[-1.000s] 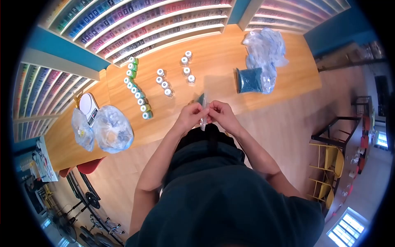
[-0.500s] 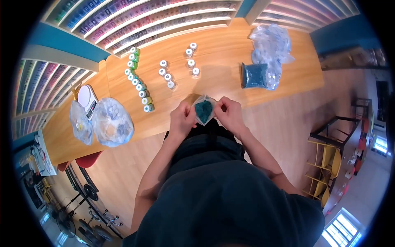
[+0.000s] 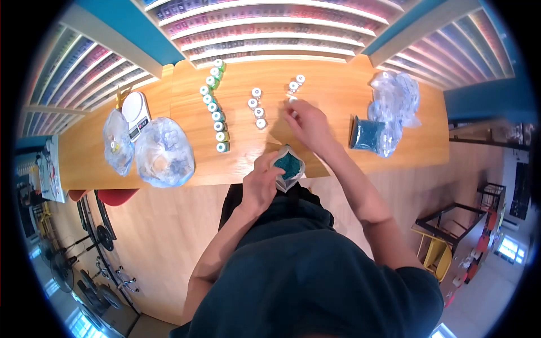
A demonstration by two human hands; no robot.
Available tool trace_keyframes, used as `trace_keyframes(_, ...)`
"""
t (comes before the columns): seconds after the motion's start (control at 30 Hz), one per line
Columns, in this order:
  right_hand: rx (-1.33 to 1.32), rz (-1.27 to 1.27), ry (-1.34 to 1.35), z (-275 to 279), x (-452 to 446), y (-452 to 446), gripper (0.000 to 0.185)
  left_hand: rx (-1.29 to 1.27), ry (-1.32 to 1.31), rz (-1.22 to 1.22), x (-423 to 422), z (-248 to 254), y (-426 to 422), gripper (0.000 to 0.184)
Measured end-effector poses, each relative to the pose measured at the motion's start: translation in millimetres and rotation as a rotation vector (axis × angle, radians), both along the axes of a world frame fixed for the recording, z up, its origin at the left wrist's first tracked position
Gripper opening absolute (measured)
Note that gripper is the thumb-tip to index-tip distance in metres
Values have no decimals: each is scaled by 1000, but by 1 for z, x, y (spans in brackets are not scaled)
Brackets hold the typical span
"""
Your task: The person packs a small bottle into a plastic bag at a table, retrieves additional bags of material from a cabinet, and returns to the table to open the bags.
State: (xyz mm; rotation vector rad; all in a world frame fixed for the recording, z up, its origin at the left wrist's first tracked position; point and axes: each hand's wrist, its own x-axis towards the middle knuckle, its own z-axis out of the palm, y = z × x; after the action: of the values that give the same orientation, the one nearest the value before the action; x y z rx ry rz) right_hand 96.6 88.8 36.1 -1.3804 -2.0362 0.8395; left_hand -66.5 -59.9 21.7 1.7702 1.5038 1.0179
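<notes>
My left hand [image 3: 261, 188] grips the rim of an opened pouch [image 3: 297, 181], held upright at the table's front edge. Dark teal beads or granules [image 3: 288, 165] show inside its mouth. My right hand [image 3: 307, 125] is stretched over the table with its fingers bent, at the near end of a short row of small white-lidded jars [image 3: 293, 86]. The jar closest to me in that row is hidden under the hand. What the right fingers hold, if anything, cannot be made out.
A line of green-toned jars [image 3: 212, 106] and a shorter row of jars [image 3: 259, 112] stand left. A scale [image 3: 134, 110] and stuffed plastic bags [image 3: 164, 153] lie far left. A sealed teal packet [image 3: 367, 136] and crumpled plastic [image 3: 397, 98] lie right. Shelves [image 3: 270, 34] stand behind.
My right hand has let go of the pouch rim and reached forward to the jars. My left hand still holds the pouch. The camera view has tilted up and shifted.
</notes>
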Motion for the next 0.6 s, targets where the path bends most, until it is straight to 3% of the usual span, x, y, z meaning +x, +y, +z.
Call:
trace_keyframes(0.07, 71, 172, -119, -22, -31, 38, 34, 68, 123, -24, -6, -16, -5, 30)
trace_keyframes(0.1, 86, 249, -217, -32, -44, 55, 41, -38, 105, 9, -5, -13, -6, 29)
trace_keyframes(0.17, 92, 348, -349, -51, -63, 81, 44, -248, 67, 78, 1, -2, -7, 27)
trace_keyframes(0.33, -69, 492, -527, -85, -84, 117, 40, -305, -25, 71, 3, 2, -4, 32)
trace_keyframes(0.43, 91, 277, -378, -75, -66, 101, 26, -174, -26, 102, 1, -10, -4, 33)
trace_keyframes(0.53, -12, 186, 61, -47, -25, 77, 23, -239, -69, 131, 2, -7, 1, 34)
trace_keyframes(0.6, -394, 132, 324, -15, 2, 49, 22, -226, -107, 130, 4, -4, 8, 35)
